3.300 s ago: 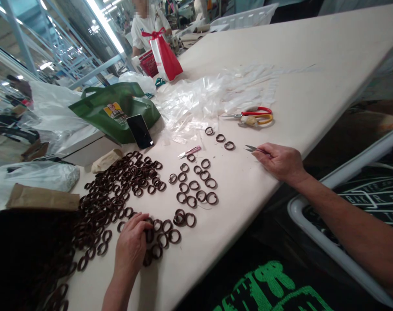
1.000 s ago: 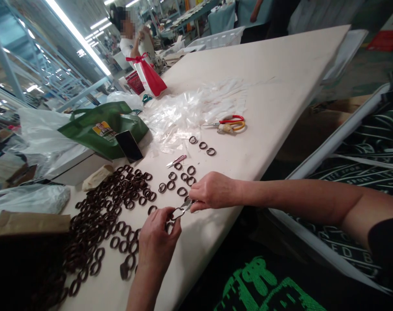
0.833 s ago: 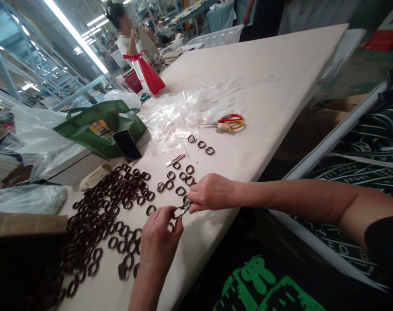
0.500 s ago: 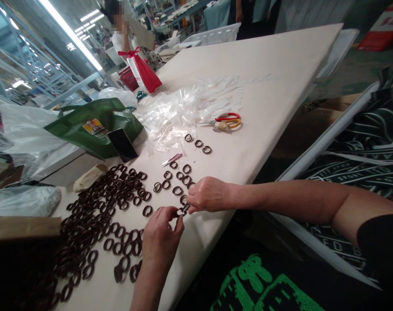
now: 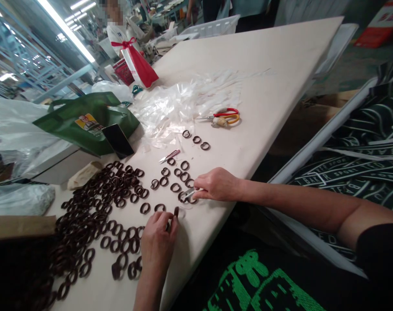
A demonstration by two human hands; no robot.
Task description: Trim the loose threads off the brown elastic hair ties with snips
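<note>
My left hand [image 5: 160, 235] is closed on a small dark brown loop [image 5: 176, 211], which sticks up between thumb and fingers just above the table. To its right, my right hand [image 5: 212, 185] grips small metal thread snips [image 5: 188, 193], their blades pointing left toward other loops. Most of the snips' handle is hidden in the fist. Several loose brown loops [image 5: 175, 187] lie around the blades, and one loop [image 5: 145, 208] rests left of my left hand. A large heap of the same loops [image 5: 102, 196] spreads across the left side of the table.
On the pale table [image 5: 264, 56] lie red-and-yellow-handled scissors [image 5: 225, 117], a second pair of snips [image 5: 169, 156] and clear plastic strips [image 5: 180, 103]. A phone [image 5: 118, 141] leans on a green bag [image 5: 96, 123]. Striped dark bands [image 5: 355, 168] fill a bin at right. A person [image 5: 117, 30] is behind.
My hands have moved apart: the right hand with the snips shifted up and away, while the left stays low with the loop. The camera view has shifted slightly.
</note>
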